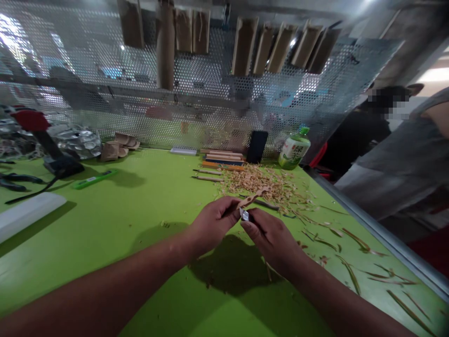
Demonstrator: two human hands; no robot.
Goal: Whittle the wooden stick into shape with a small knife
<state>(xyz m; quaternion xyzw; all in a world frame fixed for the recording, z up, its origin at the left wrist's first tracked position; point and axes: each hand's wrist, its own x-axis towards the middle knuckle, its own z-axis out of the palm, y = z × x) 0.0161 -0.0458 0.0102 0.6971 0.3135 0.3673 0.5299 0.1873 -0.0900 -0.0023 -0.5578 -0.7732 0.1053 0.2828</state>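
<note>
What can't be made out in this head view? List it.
Head view:
- metal piece between the left hand and right hand: mostly hidden by the fingers, so its kind is unclear
- carved wooden piece: one end hidden by the left hand
- green-capped bottle: label too small to read
- pliers: cut off by the left edge

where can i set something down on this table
The widest bare green tabletop lies between the white board, the green strip and your left hand. Crowded: the wood shavings beyond your right hand, the loose strips to its right, and the carved wood piece and metal blade in your hands.
</note>
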